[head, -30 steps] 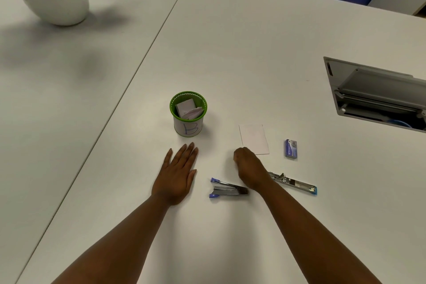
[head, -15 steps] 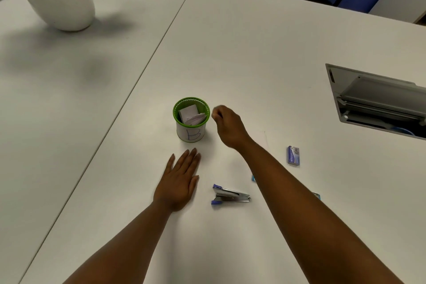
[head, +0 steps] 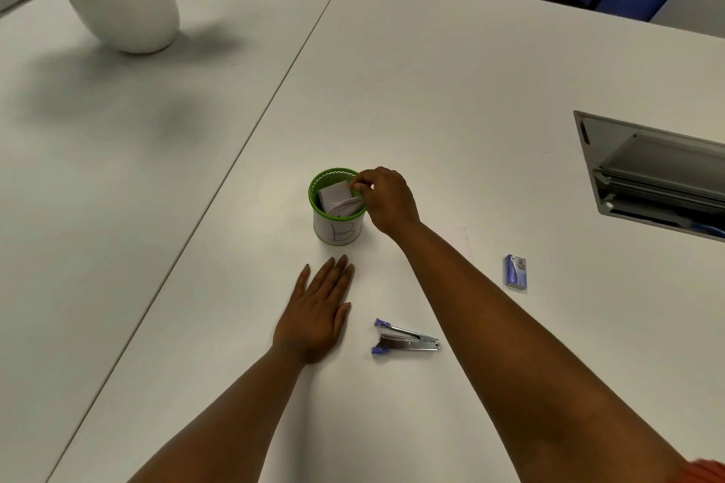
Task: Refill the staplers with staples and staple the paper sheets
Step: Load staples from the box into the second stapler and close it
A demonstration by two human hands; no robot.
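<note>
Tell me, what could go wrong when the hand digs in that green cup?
The right hand reaches into the green cup while the left hand lies flat on the table, not steadying it, so the cup might tip. Tugging one paper slip may drag others out. The forearm passes above the stapler and could knock it.

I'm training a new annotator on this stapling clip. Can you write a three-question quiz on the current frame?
1. True or false: the left hand lies flat on the table.
2. Where do the right hand's fingertips reach? A) staple box B) green cup C) stapler
3. What letter is written on the cup?

Key: 1 true; 2 B, at the folded papers inside; 3 B.
</note>
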